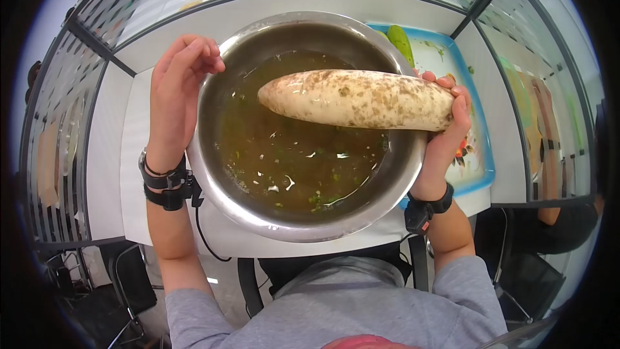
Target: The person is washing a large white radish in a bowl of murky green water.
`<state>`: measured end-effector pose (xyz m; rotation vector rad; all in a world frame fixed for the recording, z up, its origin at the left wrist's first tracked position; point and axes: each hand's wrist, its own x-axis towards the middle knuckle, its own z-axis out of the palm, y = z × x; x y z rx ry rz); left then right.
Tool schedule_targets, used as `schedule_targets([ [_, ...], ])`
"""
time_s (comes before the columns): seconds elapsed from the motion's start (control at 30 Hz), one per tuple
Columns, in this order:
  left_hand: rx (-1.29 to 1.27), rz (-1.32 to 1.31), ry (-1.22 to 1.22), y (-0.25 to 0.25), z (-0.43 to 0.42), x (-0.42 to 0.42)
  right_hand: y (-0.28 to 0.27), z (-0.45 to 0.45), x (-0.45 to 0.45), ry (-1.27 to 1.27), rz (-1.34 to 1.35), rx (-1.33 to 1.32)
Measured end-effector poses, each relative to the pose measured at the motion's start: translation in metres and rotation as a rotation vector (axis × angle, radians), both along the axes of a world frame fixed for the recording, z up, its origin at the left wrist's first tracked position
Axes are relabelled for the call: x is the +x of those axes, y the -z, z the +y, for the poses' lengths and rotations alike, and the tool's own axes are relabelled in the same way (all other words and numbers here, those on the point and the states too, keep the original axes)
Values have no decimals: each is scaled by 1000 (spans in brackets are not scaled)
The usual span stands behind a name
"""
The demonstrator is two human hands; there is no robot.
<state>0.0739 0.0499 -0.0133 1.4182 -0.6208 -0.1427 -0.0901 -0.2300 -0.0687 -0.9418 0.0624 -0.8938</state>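
Observation:
A large white daikon radish (361,99) with brown dirt patches lies level over a wide steel basin (310,231). My right hand (452,110) is closed around its thick right end, above the basin's right rim. The tapered end points left, over the murky brown water (290,161) in the basin. Green bits and pale specks float on that water. At the upper left rim is my left hand (184,77), its fingers loosely bent and somewhat apart, with nothing seen in them. Whether its fingertips touch the rim, I cannot tell.
Behind the basin on the right, a blue-edged tray (485,148) holds a green vegetable (401,44) and scraps. Low partitions (284,0) enclose the white table (139,155). A black cable (205,239) hangs from my left wrist device. Another person's arm (549,215) shows at the right.

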Motion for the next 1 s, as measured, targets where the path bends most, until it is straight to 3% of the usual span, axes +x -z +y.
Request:
schedule_targets([
  [0.2,-12,5,0,2,1,3,9,-13,1,-27,-5,-294],
  [0.37,-36,12,4,2,0,2,7,-27,6,19,-62,-728],
  [0.5,-6,-10,6,1,0,2,3,-32,5,-25,-33,-822],
  [0.7,27,-32,23,3,-1,1,-14,-28,8,-162,41,-696],
  [0.77,157,-115,2,3,-3,-3,-29,-24,9,-140,226,-706],
  [0.83,178,-132,9,0,-5,-7,-44,-17,12,-161,211,-738],
  [1.0,278,-240,-35,-1,-9,-16,-88,20,16,-259,196,-1128],
])
